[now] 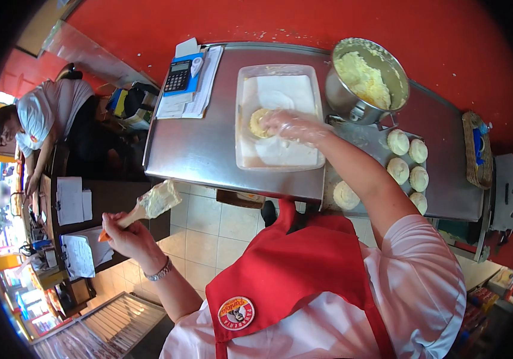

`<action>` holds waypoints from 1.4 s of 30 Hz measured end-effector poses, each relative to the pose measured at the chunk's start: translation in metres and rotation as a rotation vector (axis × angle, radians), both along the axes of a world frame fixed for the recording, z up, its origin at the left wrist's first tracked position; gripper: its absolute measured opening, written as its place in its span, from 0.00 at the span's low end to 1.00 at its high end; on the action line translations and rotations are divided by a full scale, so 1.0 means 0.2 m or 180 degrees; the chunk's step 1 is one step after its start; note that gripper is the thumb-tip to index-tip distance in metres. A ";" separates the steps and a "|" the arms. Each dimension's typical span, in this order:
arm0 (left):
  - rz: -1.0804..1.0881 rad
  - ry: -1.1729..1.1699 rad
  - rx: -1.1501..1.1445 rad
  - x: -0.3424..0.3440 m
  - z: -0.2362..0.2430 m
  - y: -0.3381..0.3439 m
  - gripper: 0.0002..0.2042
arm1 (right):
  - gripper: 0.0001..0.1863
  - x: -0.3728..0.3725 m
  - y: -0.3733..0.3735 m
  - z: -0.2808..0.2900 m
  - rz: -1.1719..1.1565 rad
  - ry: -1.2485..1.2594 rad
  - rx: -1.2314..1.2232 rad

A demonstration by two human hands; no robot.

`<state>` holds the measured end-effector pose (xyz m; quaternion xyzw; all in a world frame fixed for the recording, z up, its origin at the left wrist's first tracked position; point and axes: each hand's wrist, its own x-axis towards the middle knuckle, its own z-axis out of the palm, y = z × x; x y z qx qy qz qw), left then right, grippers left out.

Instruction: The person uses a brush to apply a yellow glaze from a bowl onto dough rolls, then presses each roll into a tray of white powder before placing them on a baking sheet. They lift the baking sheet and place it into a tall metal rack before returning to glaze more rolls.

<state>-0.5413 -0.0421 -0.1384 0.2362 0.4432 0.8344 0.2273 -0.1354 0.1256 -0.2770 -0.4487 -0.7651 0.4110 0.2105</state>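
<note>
Red apron (286,257) nearest the viewer. The wearer's left hand (129,236) grips a cream-smeared spatula (159,200) in the air, clear of the counter (196,155). The right hand (295,127) pinches a round bun (259,123) by its edge inside a translucent plastic tub (279,70) of white powder. Rightward, cream-coated buns (397,170) sit on a metal tray (367,137); behind stands a steel mixing bowl (341,99) of pale cream.

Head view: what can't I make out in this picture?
In the head view:
Bottom of the metal bowl: hidden by creamy mixture.
Part of the spatula handle: inside the left hand.
Right edge of the round pastry: under right hand.
Writing on the desk papers: too small.
</note>
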 end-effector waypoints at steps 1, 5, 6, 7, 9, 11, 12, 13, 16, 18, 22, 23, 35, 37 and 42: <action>0.0068 -0.0100 0.0071 -0.02 0.02 -0.04 0.09 | 0.10 0.03 0.00 0.00 -0.0027 0.0431 0.0447; 0.0626 -0.0254 -0.0095 -0.28 -0.06 -0.18 0.11 | 0.09 0.13 0.02 0.16 -0.0915 0.0496 0.0493; 0.0688 -0.0300 -0.0121 -0.33 -0.07 -0.20 0.12 | 0.09 0.14 0.03 0.19 -0.1060 0.0279 0.0181; 0.0723 -0.0353 -0.0141 -0.36 -0.09 -0.20 0.12 | 0.09 0.15 0.04 0.20 -0.1228 0.0053 -0.0121; 0.0604 -0.0339 -0.0142 -0.41 -0.11 -0.19 0.13 | 0.08 0.08 0.09 0.13 -0.0900 -0.0042 0.0348; 0.0436 -0.0339 -0.0101 -0.42 -0.10 -0.17 0.12 | 0.07 -0.04 0.13 0.00 -0.0528 0.0085 0.0800; 0.0334 -0.0361 -0.0062 -0.42 -0.10 -0.15 0.11 | 0.06 -0.13 0.13 -0.05 -0.0472 -0.0181 0.0985; 0.0240 -0.0378 -0.0020 -0.42 -0.09 -0.12 0.10 | 0.05 -0.24 0.11 -0.08 -0.0407 -0.0442 0.1170; 0.0461 -0.0358 0.0035 -0.27 0.02 -0.01 0.11 | 0.03 -0.31 0.10 -0.06 -0.0335 -0.0566 0.1218; 0.0290 -0.0187 0.0132 -0.29 0.03 0.00 0.10 | 0.03 -0.30 0.10 -0.02 -0.0329 -0.0412 0.1091; 0.0396 0.0048 0.0070 -0.29 0.06 -0.03 0.10 | 0.02 -0.19 0.02 0.07 -0.0292 0.0227 0.1054; 0.0416 0.0066 0.0048 -0.29 0.06 -0.04 0.11 | 0.02 -0.14 -0.02 0.12 -0.0282 0.0444 0.1110; 0.0113 -0.0204 0.0114 -0.13 0.02 0.08 0.08 | 0.16 0.38 -0.52 0.27 -0.2153 0.3664 -0.2581; -0.0060 -0.0125 0.0284 -0.09 -0.01 0.11 0.07 | 0.16 0.61 -0.58 0.11 -0.2351 0.3510 -0.2523; -0.0334 -0.0292 0.0249 0.01 -0.02 0.13 0.09 | 0.12 1.09 -0.85 0.00 -0.3068 0.3678 -0.2005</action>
